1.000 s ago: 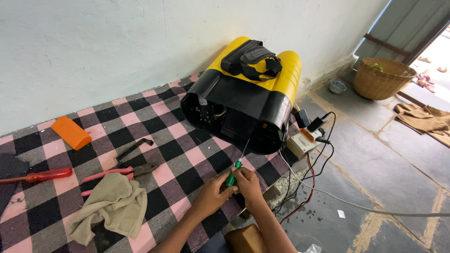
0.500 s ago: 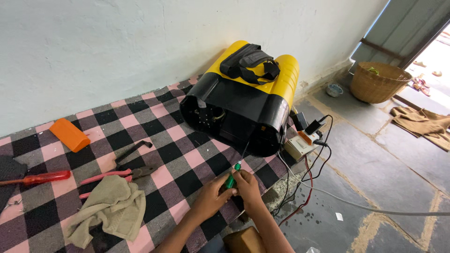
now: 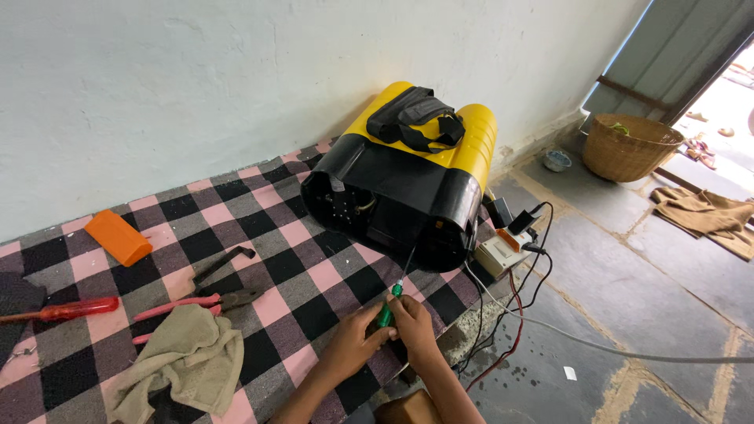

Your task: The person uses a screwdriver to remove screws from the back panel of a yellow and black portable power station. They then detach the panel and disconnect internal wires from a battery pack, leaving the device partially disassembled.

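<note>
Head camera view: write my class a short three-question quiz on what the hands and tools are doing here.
1. True or false: both hands grip the green-handled screwdriver.
2. Which lies nearest the beige rag? A) orange block B) red-handled pliers C) wicker basket
3. Where does the screwdriver's shaft point?

Key
1. True: left hand and right hand meet around its handle.
2. B
3. Up toward the black end of the yellow and black machine on the checked cloth.

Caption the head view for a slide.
Both hands, left hand and right hand, grip a green-handled screwdriver aimed at a yellow-and-black machine on checked cloth.
</note>
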